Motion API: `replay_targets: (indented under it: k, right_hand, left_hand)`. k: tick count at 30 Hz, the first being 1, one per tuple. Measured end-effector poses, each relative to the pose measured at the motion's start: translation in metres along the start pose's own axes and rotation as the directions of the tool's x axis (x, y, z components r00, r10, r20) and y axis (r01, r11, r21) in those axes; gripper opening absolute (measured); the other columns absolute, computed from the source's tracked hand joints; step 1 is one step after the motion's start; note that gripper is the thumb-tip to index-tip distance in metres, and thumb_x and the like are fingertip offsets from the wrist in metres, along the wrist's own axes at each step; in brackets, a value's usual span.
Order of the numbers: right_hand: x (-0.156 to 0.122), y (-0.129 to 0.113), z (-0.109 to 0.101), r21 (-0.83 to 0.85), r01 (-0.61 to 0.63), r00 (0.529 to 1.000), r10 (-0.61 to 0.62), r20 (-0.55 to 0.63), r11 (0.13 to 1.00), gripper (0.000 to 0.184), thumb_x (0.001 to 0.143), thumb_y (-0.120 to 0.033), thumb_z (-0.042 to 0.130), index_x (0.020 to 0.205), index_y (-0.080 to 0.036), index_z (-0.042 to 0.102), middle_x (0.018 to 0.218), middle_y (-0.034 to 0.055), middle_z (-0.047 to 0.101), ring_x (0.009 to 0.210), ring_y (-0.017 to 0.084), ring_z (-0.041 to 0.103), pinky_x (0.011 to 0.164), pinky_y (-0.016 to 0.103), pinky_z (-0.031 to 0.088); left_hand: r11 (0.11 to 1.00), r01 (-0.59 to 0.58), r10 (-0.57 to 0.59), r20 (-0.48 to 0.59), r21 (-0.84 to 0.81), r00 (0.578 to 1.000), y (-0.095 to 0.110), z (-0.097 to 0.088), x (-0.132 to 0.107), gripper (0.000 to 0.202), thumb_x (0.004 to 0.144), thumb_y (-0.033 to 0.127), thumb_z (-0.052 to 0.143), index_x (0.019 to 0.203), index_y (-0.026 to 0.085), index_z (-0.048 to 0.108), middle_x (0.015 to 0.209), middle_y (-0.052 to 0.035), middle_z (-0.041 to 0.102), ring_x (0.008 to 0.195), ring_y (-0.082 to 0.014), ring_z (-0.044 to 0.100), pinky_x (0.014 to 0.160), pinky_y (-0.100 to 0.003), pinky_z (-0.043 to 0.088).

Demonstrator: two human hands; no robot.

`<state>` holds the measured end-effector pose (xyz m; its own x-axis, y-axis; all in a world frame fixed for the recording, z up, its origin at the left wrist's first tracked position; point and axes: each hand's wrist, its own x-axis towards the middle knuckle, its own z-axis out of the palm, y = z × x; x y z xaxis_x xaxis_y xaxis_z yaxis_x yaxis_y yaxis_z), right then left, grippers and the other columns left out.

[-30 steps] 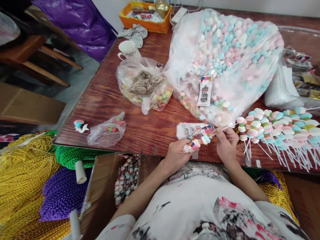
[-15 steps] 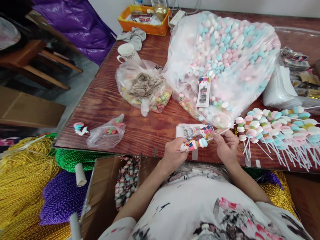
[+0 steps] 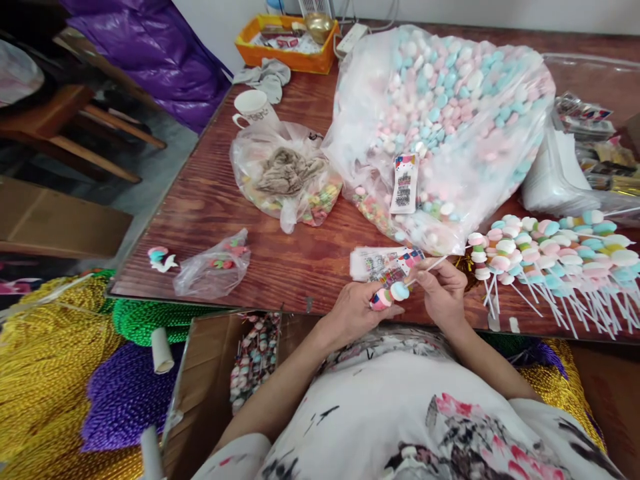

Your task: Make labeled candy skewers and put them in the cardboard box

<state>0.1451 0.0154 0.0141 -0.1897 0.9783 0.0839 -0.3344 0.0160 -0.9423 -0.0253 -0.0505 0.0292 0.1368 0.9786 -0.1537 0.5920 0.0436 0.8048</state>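
Work at the edge of a dark red wooden table (image 3: 190,217); the left hand (image 3: 355,310) curls around the colored pieces of 1 candy stick (image 3: 399,291), held above the table's front edge; the right hand (image 3: 445,293) pinches its bare white shaft between thumb and fingers; printed cards (image 3: 367,262) lie just beyond the left hand; a pile of similar sticks (image 3: 557,250) lies to the right; a large clear bag (image 3: 450,100) of pastel pieces stands behind.
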Motion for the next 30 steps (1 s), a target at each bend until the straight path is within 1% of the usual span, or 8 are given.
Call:
replay_targets:
  k: [6, 12, 17, 20, 23, 26, 28, 30]
  right_hand:
    - [-0.001, 0.002, 0.001, -0.040, 0.016, 0.998, -0.014, 0.059, 0.999, 0.006, 0.079, -0.026, 0.072, 0.077, -0.021, 0.069, 0.069, -0.0021, 0.071, 0.060, 0.013, 0.063, 0.060, 0.025, 0.052]
    - [0.006, -0.005, -0.004, -0.005, 0.042, 0.997, -0.042, -0.057, 0.999, 0.008, 0.078, -0.027, 0.073, 0.079, -0.021, 0.068, 0.070, -0.0016, 0.072, 0.062, 0.015, 0.066, 0.060, 0.027, 0.054]
    - [0.009, -0.017, 0.000, 0.076, 0.099, 0.995, -0.099, -0.009, 0.992, 0.007, 0.078, -0.023, 0.073, 0.077, -0.022, 0.066, 0.071, -0.0012, 0.072, 0.063, 0.015, 0.066, 0.057, 0.027, 0.052]
    - [0.010, -0.021, -0.001, 0.033, 0.078, 0.996, -0.079, 0.045, 0.996, 0.011, 0.077, -0.024, 0.073, 0.073, -0.021, 0.064, 0.069, -0.0006, 0.071, 0.063, 0.015, 0.066, 0.056, 0.027, 0.053]
    - [0.007, -0.022, -0.003, -0.011, 0.044, 0.992, -0.043, 0.116, 0.999, 0.013, 0.075, -0.024, 0.075, 0.073, -0.021, 0.063, 0.069, -0.0011, 0.071, 0.061, 0.016, 0.067, 0.056, 0.028, 0.054]
    - [0.001, -0.023, -0.003, -0.048, 0.039, 0.991, -0.033, 0.127, 0.998, 0.014, 0.074, -0.022, 0.077, 0.073, -0.021, 0.062, 0.068, -0.0021, 0.071, 0.060, 0.016, 0.067, 0.057, 0.029, 0.056]
    - [-0.001, -0.023, -0.002, -0.066, 0.054, 0.996, -0.050, 0.069, 0.996, 0.012, 0.076, -0.021, 0.075, 0.075, -0.022, 0.063, 0.068, -0.0022, 0.071, 0.060, 0.015, 0.067, 0.056, 0.027, 0.055]
    - [-0.002, -0.022, -0.002, -0.056, 0.078, 0.997, -0.079, -0.021, 0.995, 0.011, 0.077, -0.021, 0.074, 0.076, -0.021, 0.063, 0.068, -0.0022, 0.072, 0.059, 0.014, 0.066, 0.056, 0.026, 0.054]
  left_hand:
    - [0.999, 0.009, -0.009, -0.002, -0.041, 1.000, 0.009, -0.003, 0.002, 0.030, 0.076, 0.042, 0.073, 0.071, 0.015, 0.062, 0.061, 0.0054, 0.052, 0.058, -0.0086, 0.043, 0.055, -0.019, 0.034]
    - [0.984, 0.033, -0.011, 0.130, -0.174, 0.991, 0.016, -0.029, 0.004, 0.067, 0.060, 0.045, 0.085, 0.119, 0.018, 0.064, 0.070, 0.0048, 0.058, 0.064, -0.0112, 0.048, 0.057, -0.019, 0.038]
    - [0.853, 0.208, 0.033, 0.448, -0.478, 0.894, 0.011, -0.023, 0.010, 0.036, 0.064, 0.044, 0.081, 0.071, 0.014, 0.061, 0.060, 0.0053, 0.051, 0.056, -0.0086, 0.044, 0.052, -0.020, 0.038]
    - [0.759, 0.312, 0.007, 0.486, -0.572, 0.874, 0.009, -0.010, 0.008, 0.041, 0.063, 0.045, 0.082, 0.068, 0.015, 0.055, 0.057, 0.0056, 0.051, 0.051, -0.0081, 0.045, 0.050, -0.021, 0.041]
    - [0.750, 0.291, -0.012, 0.428, -0.593, 0.903, 0.009, -0.002, 0.005, 0.040, 0.063, 0.045, 0.082, 0.070, 0.015, 0.056, 0.055, 0.0068, 0.050, 0.049, -0.0075, 0.044, 0.047, -0.020, 0.039]
    - [0.796, 0.168, 0.030, 0.316, -0.581, 0.948, 0.009, 0.000, 0.003, 0.036, 0.066, 0.041, 0.081, 0.075, 0.015, 0.060, 0.060, 0.0066, 0.052, 0.055, -0.0076, 0.046, 0.052, -0.020, 0.039]
    - [0.860, 0.073, 0.027, 0.189, -0.505, 0.982, 0.008, 0.000, 0.001, 0.035, 0.067, 0.039, 0.081, 0.084, 0.015, 0.063, 0.068, 0.0045, 0.057, 0.062, -0.0098, 0.051, 0.058, -0.021, 0.043]
    - [0.951, -0.022, 0.011, -0.039, -0.307, 0.999, 0.008, -0.002, -0.004, 0.042, 0.065, 0.038, 0.083, 0.095, 0.016, 0.064, 0.083, 0.0005, 0.063, 0.076, -0.0145, 0.056, 0.069, -0.026, 0.046]
